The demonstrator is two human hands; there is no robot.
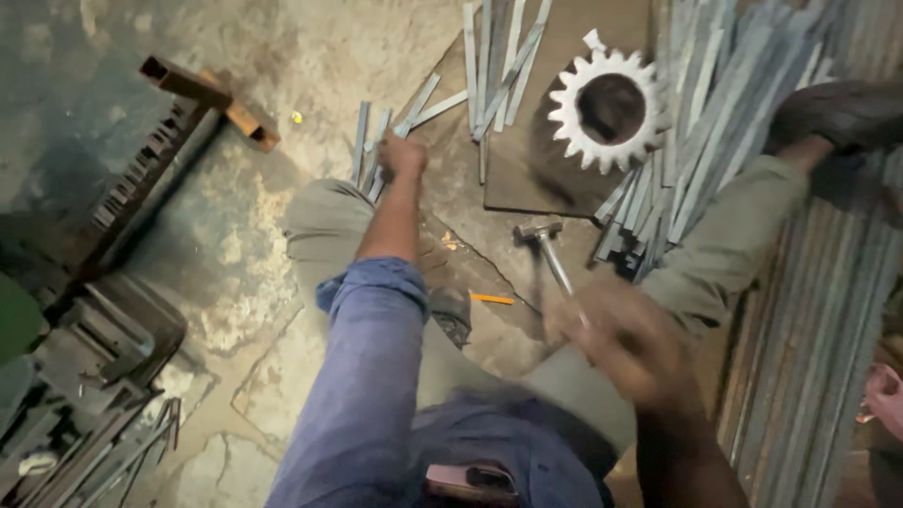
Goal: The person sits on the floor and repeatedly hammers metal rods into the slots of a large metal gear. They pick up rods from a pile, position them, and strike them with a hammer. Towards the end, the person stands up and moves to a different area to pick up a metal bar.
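While I sit on the floor [235,254], my left hand [403,155] closes on stiff, light metal strips [372,150] running away from me. My blurred right hand [630,343] grips the hammer [550,254], heavy-headed, held low on its handle, head pointing toward the toothed gear [609,108].

Hammer in my right, strips under my left

I'm gripping the hammer [548,246] in my blurred right hand [625,339], while my left hand [403,155] is closing around flat metal strips [374,150] on the concrete floor [273,75]; a toothed gear [609,110] is lying on a brown plate [527,160] just beyond.
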